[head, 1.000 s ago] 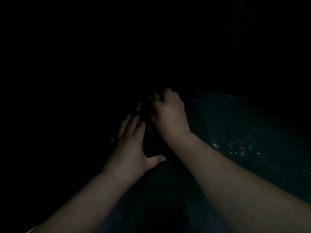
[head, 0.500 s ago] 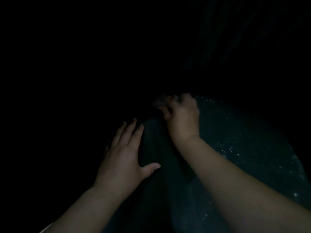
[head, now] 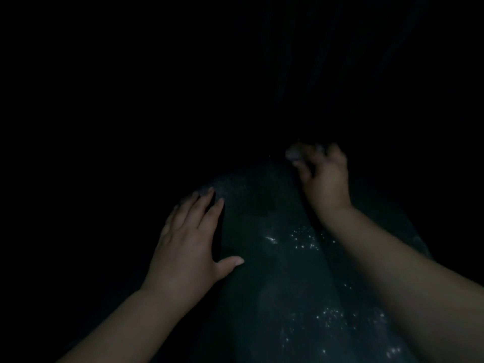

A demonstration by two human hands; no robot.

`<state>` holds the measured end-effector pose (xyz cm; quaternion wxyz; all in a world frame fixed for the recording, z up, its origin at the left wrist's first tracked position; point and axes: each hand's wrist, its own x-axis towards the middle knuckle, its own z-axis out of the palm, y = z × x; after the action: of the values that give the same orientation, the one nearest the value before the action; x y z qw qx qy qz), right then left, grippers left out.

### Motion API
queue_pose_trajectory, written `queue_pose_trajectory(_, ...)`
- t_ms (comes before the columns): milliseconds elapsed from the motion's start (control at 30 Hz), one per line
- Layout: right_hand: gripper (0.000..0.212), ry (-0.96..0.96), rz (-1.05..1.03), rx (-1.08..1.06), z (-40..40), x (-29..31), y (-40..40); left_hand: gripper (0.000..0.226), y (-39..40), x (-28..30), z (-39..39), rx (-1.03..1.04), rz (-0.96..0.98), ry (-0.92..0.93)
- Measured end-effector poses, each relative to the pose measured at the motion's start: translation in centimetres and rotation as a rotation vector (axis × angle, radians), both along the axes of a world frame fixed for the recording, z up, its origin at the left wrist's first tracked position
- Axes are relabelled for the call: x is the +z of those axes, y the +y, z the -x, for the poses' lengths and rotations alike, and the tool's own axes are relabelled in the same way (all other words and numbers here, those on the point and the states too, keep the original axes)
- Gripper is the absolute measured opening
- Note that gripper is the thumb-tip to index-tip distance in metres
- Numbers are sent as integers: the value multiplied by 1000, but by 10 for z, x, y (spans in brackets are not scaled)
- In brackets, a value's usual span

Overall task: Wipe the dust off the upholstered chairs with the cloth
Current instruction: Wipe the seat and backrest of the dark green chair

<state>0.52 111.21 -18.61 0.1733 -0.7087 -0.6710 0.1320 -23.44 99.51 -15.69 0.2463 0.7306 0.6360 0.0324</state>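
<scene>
The scene is very dark. A dark teal upholstered chair surface [head: 282, 271] with small glinting specks fills the lower middle. My left hand [head: 188, 247] lies flat on its left edge, fingers straight and thumb spread. My right hand [head: 324, 176] is at the far end of the surface with its fingers curled over a small greyish bunch, probably the cloth [head: 293, 153], which is blurred and barely visible.
Faint vertical lines [head: 327, 61], perhaps a ribbed chair back or curtain, show at the top right. Everything to the left and beyond the chair surface is black and unreadable.
My right hand has moved rightward and farther along the surface. The left hand stays flat on the left edge. More of the speckled surface now shows between my arms.
</scene>
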Motion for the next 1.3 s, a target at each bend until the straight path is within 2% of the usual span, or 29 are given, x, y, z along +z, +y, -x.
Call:
queue_pose_trajectory(100, 39, 190, 28, 309, 11, 4, -44, 104, 1, 1, -2, -8, 13, 9)
queue_pose_trajectory(167, 42, 260, 6, 305, 5, 9, -41, 104, 0, 2, -3, -10, 15, 8)
queue_pose_trajectory(233, 42, 218, -72, 134, -2, 8, -8, 104, 1, 0, -3, -9, 9, 10)
queue_pose_trajectory(300, 46, 161, -26, 76, -1, 8, 32, 105, 1, -1, -3, -7, 1, 10)
queue_pose_trajectory(367, 47, 87, 96, 188, 9, -1, 51, 104, 0, -3, -4, -8, -4, 15)
queue_pose_trajectory(433, 44, 50, 120, 306, 18, -4, 42, 104, 0, -3, -4, -4, -5, 13)
queue_pose_trajectory(533, 42, 112, 69, 496, 11, 2, -11, 104, 1, -2, -4, -2, -3, 21)
queue_pose_trajectory(600, 44, 146, 119, 602, 1, 9, -56, 102, 1, 0, -8, -21, 1, 36)
queue_pose_trajectory(667, 47, 172, 132, 541, -9, 12, -75, 99, -3, 2, -13, -17, 3, 24)
queue_pose_trajectory(767, 48, 77, -8, 170, -24, 12, -46, 98, -11, 3, -25, -48, 6, 6)
queue_pose_trajectory(833, 46, 3, 5, 10, -25, 11, -33, 97, -15, 1, -30, -81, -13, 19)
queue_pose_trajectory(900, 42, -5, 24, 27, -13, 7, -52, 97, -16, 0, -32, -86, -21, 44)
queue_pose_trajectory(1067, 52, 206, 104, 352, 13, 10, -147, 97, -19, 4, -34, -74, -8, 47)
queue_pose_trajectory(1100, 50, 248, 103, 322, 9, 13, -142, 97, -20, 5, -34, -68, -9, 46)
queue_pose_trajectory(1167, 43, 254, 24, 113, -6, 14, -113, 97, -21, 5, -36, -59, -8, 49)
queue_pose_trajectory(1233, 44, 158, -21, -64, -22, 14, -77, 98, -23, 2, -36, -44, -17, 47)
queue_pose_trajectory(1300, 42, 68, 23, -52, -22, 10, -69, 98, -24, 1, -37, -42, -28, 56)
